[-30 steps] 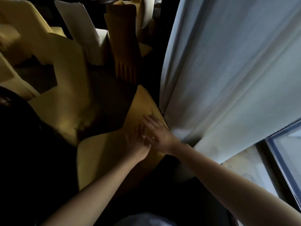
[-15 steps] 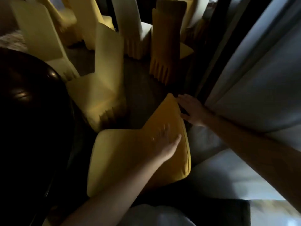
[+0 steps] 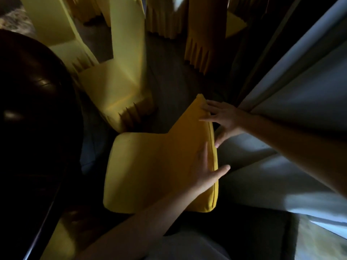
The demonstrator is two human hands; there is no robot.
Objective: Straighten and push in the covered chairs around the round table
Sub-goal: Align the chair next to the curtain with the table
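While the left hand [image 3: 204,171] lies flat against the front face of the nearest chair's backrest [image 3: 189,147], its fingers spread and the thumb hooked over the back's top edge, the palm presses on the yellow cover without pinching it. The right hand [image 3: 223,119] meets the same backrest higher along that top edge, near its far corner: the fingers reach over onto the front face and the thumb points down behind the back, so the hand loosely clasps the edge rather than closing tight. Both forearms are bare and come in from the bottom and the right of the view.

This covered chair [image 3: 146,166] stands just beside the round table [image 3: 33,102], whose dark, glossy top fills the left side; the seat's front edge points toward the table rim, with a dim gap between them, and I cannot tell whether they touch. Behind the backrest hangs a pale grey curtain [image 3: 300,94], its folds touching or nearly touching the right wrist.

Farther along the table rim, a second covered chair [image 3: 116,81] in paler yellow stands with its pleated skirt close to the first chair's seat. More covered chairs [image 3: 204,34] crowd the top of the view, on a dark floor [image 3: 169,72].
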